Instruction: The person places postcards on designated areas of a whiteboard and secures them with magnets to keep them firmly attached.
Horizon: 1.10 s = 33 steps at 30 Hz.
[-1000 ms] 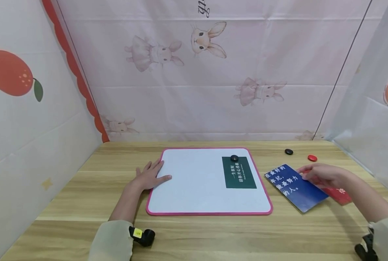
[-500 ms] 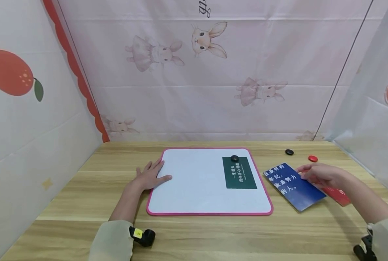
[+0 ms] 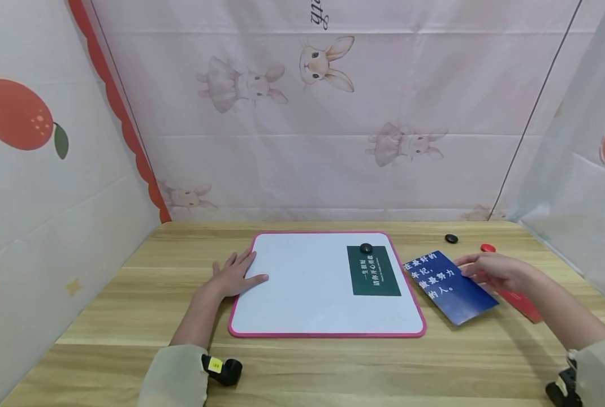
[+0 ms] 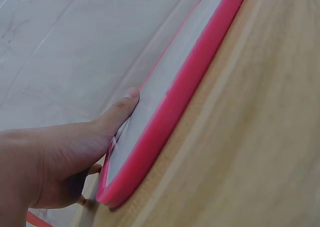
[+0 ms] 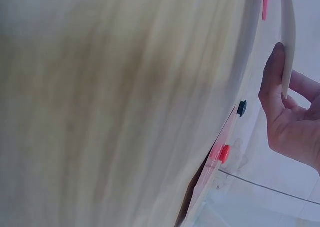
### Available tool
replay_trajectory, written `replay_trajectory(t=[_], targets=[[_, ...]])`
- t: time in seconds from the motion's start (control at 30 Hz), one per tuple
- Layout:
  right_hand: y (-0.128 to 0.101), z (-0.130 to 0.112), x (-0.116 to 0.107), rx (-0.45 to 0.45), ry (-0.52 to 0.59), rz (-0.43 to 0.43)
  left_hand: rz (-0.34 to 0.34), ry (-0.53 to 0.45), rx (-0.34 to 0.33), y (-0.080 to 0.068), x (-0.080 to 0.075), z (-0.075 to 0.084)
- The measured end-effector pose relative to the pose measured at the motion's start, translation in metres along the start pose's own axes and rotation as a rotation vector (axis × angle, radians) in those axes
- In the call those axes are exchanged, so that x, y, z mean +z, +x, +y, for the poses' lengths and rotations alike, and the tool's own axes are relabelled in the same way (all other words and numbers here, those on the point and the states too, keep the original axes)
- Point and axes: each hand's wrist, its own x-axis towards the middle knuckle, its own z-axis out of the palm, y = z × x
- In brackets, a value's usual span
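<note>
Since a second ago the blue card (image 3: 447, 285) has slid left toward the whiteboard and lifted off the table, its near-left corner now just beside the pink rim; the right hand (image 3: 491, 270) has travelled with it, while the left hand has not shifted.

Largest first: the wooden table (image 3: 104, 305) carries a pink-framed whiteboard (image 3: 302, 282) lying flat at the centre. The left hand (image 3: 233, 275) rests on the board's left edge, fingers straight and spread, thumb on the white surface, holding nothing. A dark green card (image 3: 376, 270) sits on the board's far right part, pinned under a black magnet (image 3: 366, 247).

Right of the board, the blue card with white characters is pinched at its right edge by the right hand, thumb underneath and fingers on top; the right wrist view shows the thumb (image 5: 274, 72) against a thin pale edge. I judge the card light, stiff enough to hold its shape from one edge, yet bendable and slick, so a pinch near the edge should serve, though it could slip or droop.

A red card (image 3: 523, 305) lies partly under the right forearm. Farther back on the right lie a loose black magnet (image 3: 451, 238) and a red magnet (image 3: 488, 247), close behind the right hand. The board's raised rim and the green card are what I judge stand nearest in the blue card's way.
</note>
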Motion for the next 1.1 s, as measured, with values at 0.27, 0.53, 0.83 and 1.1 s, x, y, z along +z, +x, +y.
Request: replay_trajectory(t=[0.27, 0.53, 0.83, 1.1], targets=[[0.000, -0.009, 0.009, 0.012, -0.013, 0.007, 0.003, -0.003, 0.004, 0.000, 0.000, 0.000], [0.004, -0.012, 0.015, 0.022, -0.015, 0.031, 0.003, -0.002, 0.002, -0.001, -0.001, 0.000], [0.010, -0.014, 0.024, -0.002, 0.053, 0.006, 0.007, 0.001, 0.011, -0.002, -0.001, 0.001], [0.014, -0.018, 0.033, 0.005, 0.065, -0.007, 0.006, 0.007, 0.013, -0.003, -0.002, 0.001]])
